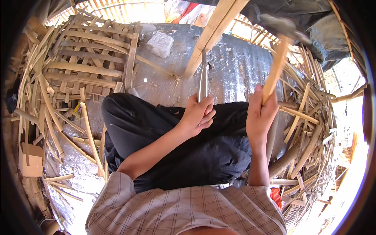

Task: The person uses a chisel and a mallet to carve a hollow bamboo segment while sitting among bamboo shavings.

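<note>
Steadying a metal tool (203, 82) at the top-centre post (213, 36), I guess, left hand (198, 116) clenched round it, right hand (261, 114) gripping a hammer (275, 68).

Left fisheye view, worn on the head of the person (154, 152) seated before me, facing steeply downward and slightly forward. Nearest, along the lower edge, lies the pale checked cloth shirt (180, 207); mid-field, the bare left hand (197, 114) and bare right hand (261, 115); farther off, above, the rough grey block (160, 44).

Tan hammer handle (276, 70), black trousers (184, 164), checked shirt (184, 205)
</note>
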`<state>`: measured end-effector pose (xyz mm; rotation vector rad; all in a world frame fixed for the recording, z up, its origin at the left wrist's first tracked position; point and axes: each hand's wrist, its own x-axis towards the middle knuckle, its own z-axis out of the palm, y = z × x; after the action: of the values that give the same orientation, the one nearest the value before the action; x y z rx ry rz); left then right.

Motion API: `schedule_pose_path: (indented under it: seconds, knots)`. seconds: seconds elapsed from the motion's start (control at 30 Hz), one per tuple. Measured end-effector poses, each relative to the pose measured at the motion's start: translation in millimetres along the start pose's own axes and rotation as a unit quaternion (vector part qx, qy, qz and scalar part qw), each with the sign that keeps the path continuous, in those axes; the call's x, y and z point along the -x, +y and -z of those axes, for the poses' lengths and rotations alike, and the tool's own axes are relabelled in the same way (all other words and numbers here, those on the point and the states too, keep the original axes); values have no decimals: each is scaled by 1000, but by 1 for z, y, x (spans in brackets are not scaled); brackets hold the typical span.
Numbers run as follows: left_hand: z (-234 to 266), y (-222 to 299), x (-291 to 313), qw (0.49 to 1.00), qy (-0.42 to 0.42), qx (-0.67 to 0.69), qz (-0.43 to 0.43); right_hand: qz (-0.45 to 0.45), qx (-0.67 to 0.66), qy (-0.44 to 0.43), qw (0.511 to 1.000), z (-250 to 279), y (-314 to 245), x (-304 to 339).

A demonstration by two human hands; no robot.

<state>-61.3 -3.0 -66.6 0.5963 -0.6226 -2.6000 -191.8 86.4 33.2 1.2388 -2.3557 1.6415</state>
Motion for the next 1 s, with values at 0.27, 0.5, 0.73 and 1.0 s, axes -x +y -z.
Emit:
schedule_pose_path:
  seconds: [0.27, 0.5, 0.73, 1.0]
  knots:
    - [-2, 6, 1, 1000, 16, 0, -7, 60, 197, -195, 959, -14, 35, 0]
    - [-2, 10, -9, 1000, 3, 8, -4, 46, 137, -102, 984, -25, 26, -3]
    - [-1, 15, -9, 1000, 4, -10, -25, 83, 162, -129, 975, -26, 19, -21]
    - [7, 17, -17, 998, -13, 46, -43, 69, 250, -208, 943, -24, 69, -13]
